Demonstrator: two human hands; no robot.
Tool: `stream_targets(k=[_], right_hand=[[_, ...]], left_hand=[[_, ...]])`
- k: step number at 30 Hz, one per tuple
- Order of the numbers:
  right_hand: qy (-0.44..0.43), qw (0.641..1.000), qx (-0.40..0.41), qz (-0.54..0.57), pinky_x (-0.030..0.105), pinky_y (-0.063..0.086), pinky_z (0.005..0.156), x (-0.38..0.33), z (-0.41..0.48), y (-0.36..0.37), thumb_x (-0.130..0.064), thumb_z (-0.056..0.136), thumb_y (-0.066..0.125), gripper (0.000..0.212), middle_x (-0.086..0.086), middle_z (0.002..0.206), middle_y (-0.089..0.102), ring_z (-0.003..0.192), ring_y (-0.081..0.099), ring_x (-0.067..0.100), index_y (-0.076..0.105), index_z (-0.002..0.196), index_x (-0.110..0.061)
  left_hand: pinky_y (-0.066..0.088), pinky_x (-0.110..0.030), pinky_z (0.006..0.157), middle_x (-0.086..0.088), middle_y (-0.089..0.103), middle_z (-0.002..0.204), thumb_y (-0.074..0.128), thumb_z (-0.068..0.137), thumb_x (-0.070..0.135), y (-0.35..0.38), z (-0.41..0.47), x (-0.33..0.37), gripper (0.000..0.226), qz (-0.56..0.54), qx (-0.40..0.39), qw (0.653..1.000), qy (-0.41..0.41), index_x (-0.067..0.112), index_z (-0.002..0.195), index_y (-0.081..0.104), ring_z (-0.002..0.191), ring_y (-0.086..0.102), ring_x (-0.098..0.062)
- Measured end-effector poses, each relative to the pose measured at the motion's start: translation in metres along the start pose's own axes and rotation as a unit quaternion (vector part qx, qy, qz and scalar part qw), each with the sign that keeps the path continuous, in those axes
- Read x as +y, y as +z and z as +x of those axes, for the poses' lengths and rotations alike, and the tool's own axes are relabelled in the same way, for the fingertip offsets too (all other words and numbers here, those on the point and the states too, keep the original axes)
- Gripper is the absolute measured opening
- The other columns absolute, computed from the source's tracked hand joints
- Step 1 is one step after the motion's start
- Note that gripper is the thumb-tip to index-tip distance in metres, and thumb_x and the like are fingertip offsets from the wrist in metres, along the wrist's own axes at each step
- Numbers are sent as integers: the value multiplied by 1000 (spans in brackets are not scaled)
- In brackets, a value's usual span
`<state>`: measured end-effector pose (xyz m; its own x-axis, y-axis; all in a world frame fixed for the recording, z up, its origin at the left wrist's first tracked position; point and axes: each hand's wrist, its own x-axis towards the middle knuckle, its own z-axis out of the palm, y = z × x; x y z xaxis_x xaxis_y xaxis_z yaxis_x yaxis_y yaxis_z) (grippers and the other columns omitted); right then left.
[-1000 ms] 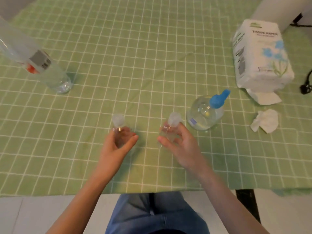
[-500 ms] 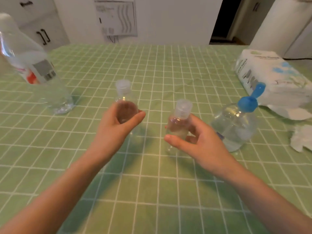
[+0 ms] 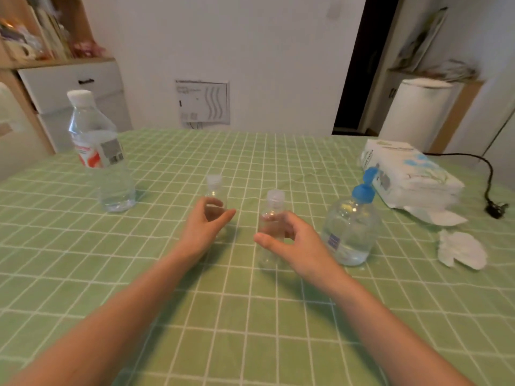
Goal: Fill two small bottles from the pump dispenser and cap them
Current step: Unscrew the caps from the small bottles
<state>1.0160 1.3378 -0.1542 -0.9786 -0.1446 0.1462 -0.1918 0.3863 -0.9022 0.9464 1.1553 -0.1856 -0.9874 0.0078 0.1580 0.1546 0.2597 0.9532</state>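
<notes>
I read the scene as evenly lit by soft, moderately bright indoor light. Shadows on the tablecloth [image 3: 250, 316] are faint and soft-edged, lying close beside both forearms and just right of the water bottle [image 3: 103, 162]. Small glints show on the pump dispenser [image 3: 348, 232]. The doorway [image 3: 351, 65] is black, without detail. The whole frame is slightly soft: the left small bottle [image 3: 214, 188], the right small bottle [image 3: 274, 201] and the shelf [image 3: 41, 37] are blurred. The tablecloth's grid lines bow toward the frame edges.
</notes>
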Motion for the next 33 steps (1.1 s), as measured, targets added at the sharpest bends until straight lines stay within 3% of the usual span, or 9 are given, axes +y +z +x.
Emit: stream_targets(k=[6, 9, 14, 17, 20, 22, 26, 30, 33], right_hand=[[10, 1000, 6, -1, 10, 39, 80, 5, -3, 0, -41, 79, 71, 33, -14, 104, 65, 102, 57, -3, 55, 106, -33], [9, 1000, 6, -6, 6, 39, 77, 4, -3, 1, -40, 80, 71, 32, -15, 105, 65, 102, 56, -6, 54, 106, -33], [1, 1000, 5, -1, 1, 40, 74, 3, -3, 2, -39, 80, 71, 34, -15, 102, 66, 97, 57, -9, 56, 109, -30], [-3, 1000, 4, 3, 3, 42, 77, 3, -3, 4, -39, 79, 72, 33, -15, 100, 67, 97, 59, -6, 55, 107, -32], [-10, 1000, -2, 12, 4, 44, 80, 3, -4, 5, -37, 79, 73, 31, -13, 98, 67, 95, 61, -6, 55, 104, -34], [-13, 1000, -6, 25, 9, 46, 82, 3, -4, 5, -37, 77, 73, 30, -12, 96, 68, 93, 62, -4, 55, 102, -35], [-19, 998, -23, 55, 11, 46, 86, -1, -7, 10, -52, 64, 69, 41, -16, 92, 70, 94, 63, -8, 56, 102, -39], [-34, 993, -46, 100, 15, 48, 91, -5, -9, 22, -34, 75, 74, 31, -7, 97, 71, 96, 65, -1, 59, 101, -39], [-56, 993, -34, 100, 9, 48, 83, -5, -10, 29, -25, 81, 73, 25, -11, 91, 72, 90, 65, -4, 60, 95, -42]], left_hand=[[49, -25, 79, -3, 65, 103, 64, 83, 32, -1, -4, -1, 35, 9, -5, 1000, -11, 15, 111, 49, 95, 62, -14], [49, -33, 89, -4, 63, 109, 66, 80, 32, -2, -4, -1, 41, 11, -9, 1000, -22, 16, 113, 48, 100, 61, -17], [34, -31, 104, -8, 38, 144, 77, 71, 27, -2, -4, -2, 88, 27, -22, 999, -33, 11, 140, 25, 127, 41, -18], [35, -16, 97, -6, 32, 148, 79, 70, 22, -7, -11, 2, 104, 36, -43, 998, -34, 10, 146, 8, 114, 46, -4], [27, -31, 111, -7, 16, 155, 78, 68, 31, -15, -32, 6, 114, 75, -17, 995, -64, 13, 148, -1, 136, 30, -17], [23, -36, 113, -6, 16, 156, 76, 70, 34, -18, -53, 7, 109, 79, 15, 994, -69, 16, 148, 3, 140, 22, -21], [29, -24, 105, 1, 34, 147, 75, 73, 25, -10, -96, 15, 90, 43, 0, 999, -11, 23, 145, 20, 130, 35, -11], [34, -23, 106, 16, 45, 136, 73, 76, 22, 11, -101, 28, 75, 48, -46, 995, 78, 28, 138, 33, 124, 42, 0], [44, -8, 84, 22, 62, 108, 68, 75, 0, 25, -89, 33, 56, 9, -65, 986, 152, 36, 112, 47, 102, 58, 5]])
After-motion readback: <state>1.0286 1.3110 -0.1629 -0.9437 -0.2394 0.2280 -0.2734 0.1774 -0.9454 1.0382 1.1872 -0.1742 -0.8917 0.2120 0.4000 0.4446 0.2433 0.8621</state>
